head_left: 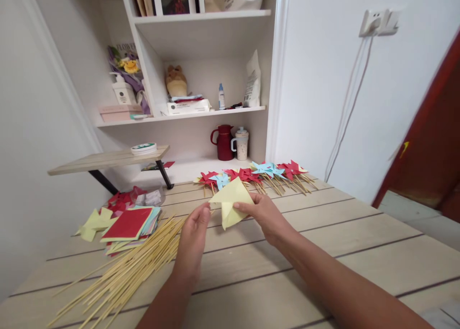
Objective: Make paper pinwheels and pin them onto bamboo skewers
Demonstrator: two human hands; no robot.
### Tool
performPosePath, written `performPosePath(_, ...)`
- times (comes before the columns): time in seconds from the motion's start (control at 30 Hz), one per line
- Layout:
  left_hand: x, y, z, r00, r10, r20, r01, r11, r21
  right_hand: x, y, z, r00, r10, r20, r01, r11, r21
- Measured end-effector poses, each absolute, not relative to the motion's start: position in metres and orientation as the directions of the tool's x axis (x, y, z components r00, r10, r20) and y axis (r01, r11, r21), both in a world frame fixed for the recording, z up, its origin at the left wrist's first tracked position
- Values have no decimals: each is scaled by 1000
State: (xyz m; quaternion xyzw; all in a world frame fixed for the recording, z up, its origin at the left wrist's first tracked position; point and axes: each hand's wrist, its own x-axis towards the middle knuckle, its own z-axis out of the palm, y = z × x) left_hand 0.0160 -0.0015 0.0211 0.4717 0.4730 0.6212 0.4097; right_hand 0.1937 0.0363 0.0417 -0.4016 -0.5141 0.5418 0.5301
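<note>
A pale yellow paper pinwheel (233,197), partly folded, is held up over the middle of the table. My right hand (268,216) pinches it from the right, thumb on the front face and fingers behind. At the paper's left point are the closed fingertips of my left hand (194,235), thumb against forefinger. Left of that hand lies a loose bundle of thin wooden sticks (132,266). Beyond it sits a stack of coloured paper squares (128,223) with a red one on top. Yellow folded pinwheels (95,223) lie beside the stack.
Finished red and blue pinwheels (269,170) on sticks lie along the table's back edge. A small raised stand (108,159) is at the left, with a clear box (153,197) near it. Behind stand a red jug (224,144), a cup (242,144) and white shelves (201,115).
</note>
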Motion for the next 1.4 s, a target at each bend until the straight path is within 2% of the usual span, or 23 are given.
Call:
performPosePath(0.1, 18, -2, 22, -104, 979, 174, -118, -185, 976, 194, 36, 42, -114, 989, 90, -207, 64, -976)
performPosePath(0.17, 20, -3, 23, -85, 982, 171, -155, -182, 971, 194, 35, 43, -130, 987, 95, -236, 62, -970)
performPosePath(0.33, 25, -6, 27, -93, 979, 180, -200, -196, 960, 188, 30, 43, -138, 984, 110, -223, 77, -972)
performPosePath(0.5, 27, -7, 22, -92, 990, 103, -205, -120, 971, 180, 25, 38, -198, 976, 92, -196, 53, -979)
performPosePath(0.73, 24, -6, 20, -116, 991, 69, -200, -92, 976, 176, 20, 35, -221, 973, 64, -190, 21, -982)
performPosePath(0.9, 24, -7, 20, -114, 993, 34, -213, -58, 975, 178, 21, 32, -253, 963, 94, -197, 44, -979)
performPosePath(1.27, 23, -8, 18, -153, 987, 48, -189, -77, 979, 177, 19, 33, -308, 949, 72, -133, 32, -991)
performPosePath(1.4, 25, -9, 20, -134, 990, 53, -208, -80, 975, 176, 20, 32, -268, 961, 68, -129, 34, -991)
